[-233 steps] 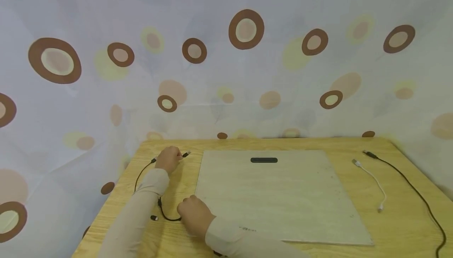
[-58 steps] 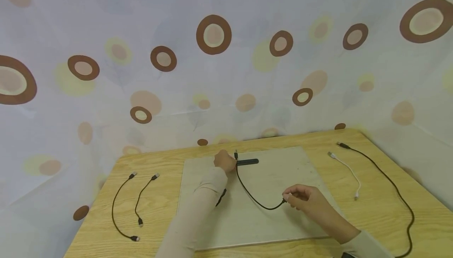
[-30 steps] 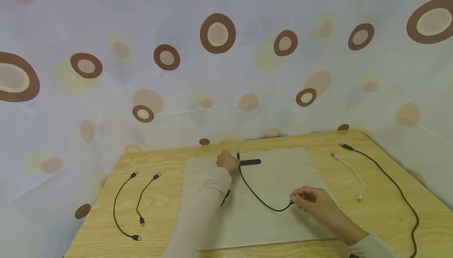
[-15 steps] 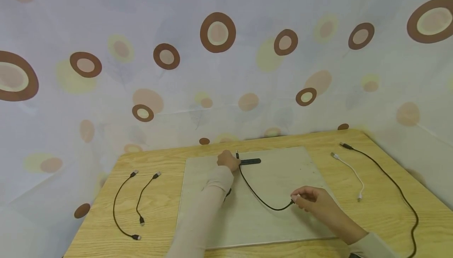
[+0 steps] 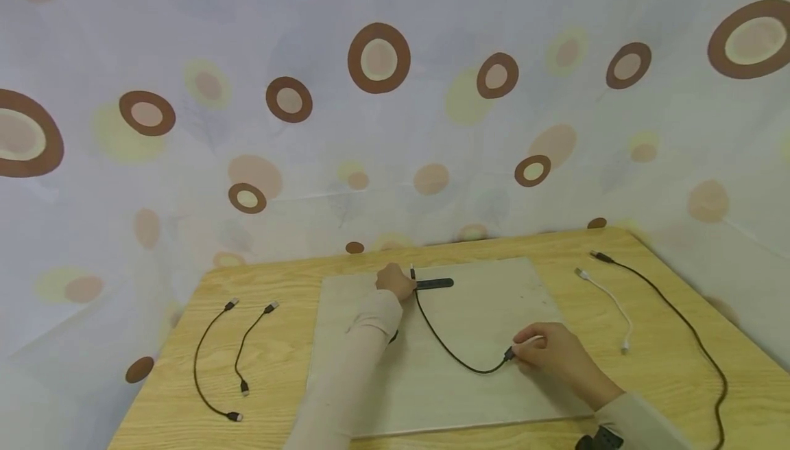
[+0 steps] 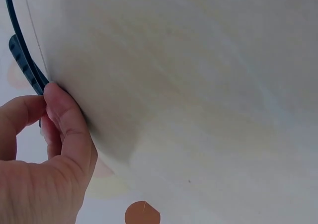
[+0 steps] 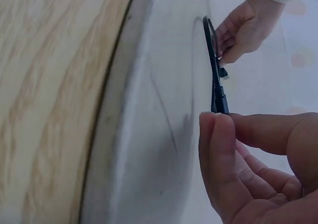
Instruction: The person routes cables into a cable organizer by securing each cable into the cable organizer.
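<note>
My left hand (image 5: 395,281) pinches a short black USB cable (image 5: 453,357) just below its upper plug (image 5: 413,271). It is right at the left end of a dark ridged strip (image 5: 437,283), which looks like a cable holder, near the back of the pale board (image 5: 463,398). In the left wrist view the thumb and fingers (image 6: 62,107) meet beside that strip (image 6: 22,60). Lower right over the board, my right hand (image 5: 552,354) pinches the cable's other plug (image 5: 509,353) between thumb and fingertips. The cable sags in a curve between both hands.
Two short black cables (image 5: 197,361) (image 5: 237,357) lie on the wooden table (image 5: 278,416) left of the board. To its right are a short white cable (image 5: 617,304) and a longer, thicker black cable (image 5: 685,323). A patterned curtain (image 5: 432,127) hangs behind.
Both hands have come from the table's left side onto the board with the black cable. Lately the left hand stays at the strip; the right hand has shifted slightly, its plug showing more.
</note>
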{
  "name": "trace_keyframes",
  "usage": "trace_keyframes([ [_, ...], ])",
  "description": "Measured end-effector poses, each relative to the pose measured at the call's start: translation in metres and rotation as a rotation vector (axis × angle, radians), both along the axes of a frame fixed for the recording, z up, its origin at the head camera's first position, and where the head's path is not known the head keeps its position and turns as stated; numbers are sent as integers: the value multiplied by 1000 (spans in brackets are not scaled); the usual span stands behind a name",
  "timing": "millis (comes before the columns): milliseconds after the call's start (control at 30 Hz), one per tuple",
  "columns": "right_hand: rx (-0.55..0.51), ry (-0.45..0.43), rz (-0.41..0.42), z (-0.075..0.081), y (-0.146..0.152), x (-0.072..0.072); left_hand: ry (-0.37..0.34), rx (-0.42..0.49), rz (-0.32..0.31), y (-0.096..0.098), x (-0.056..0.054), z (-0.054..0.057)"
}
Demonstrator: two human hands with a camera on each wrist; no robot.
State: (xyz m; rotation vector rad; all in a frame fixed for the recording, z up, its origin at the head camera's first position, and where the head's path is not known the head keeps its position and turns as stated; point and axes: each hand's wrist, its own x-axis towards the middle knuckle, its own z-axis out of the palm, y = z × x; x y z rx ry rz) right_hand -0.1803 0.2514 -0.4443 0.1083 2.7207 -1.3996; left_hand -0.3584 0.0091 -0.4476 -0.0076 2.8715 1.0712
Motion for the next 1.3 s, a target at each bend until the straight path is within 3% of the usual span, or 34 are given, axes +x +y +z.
trace_keyframes([
  [233,239,90,20,-1,-3,-1,-7,1,1,1,-1,0],
  [400,270,116,31,1,-6,1,-26,11,-1,-1,0,1],
  [733,284,108,32,4,-8,3,-68,39,-2,-2,6,8],
  [933,285,105,36,5,-9,3,-69,44,-20,0,-12,-11],
  [1033,277,120,45,4,-8,4,-77,62,-23,0,-15,-14],
  [1167,207,100,35,3,-8,4,-109,100,2,0,-6,-4],
  [1300,130,65,12,3,-10,5,-83,79,10,-1,3,1],
])
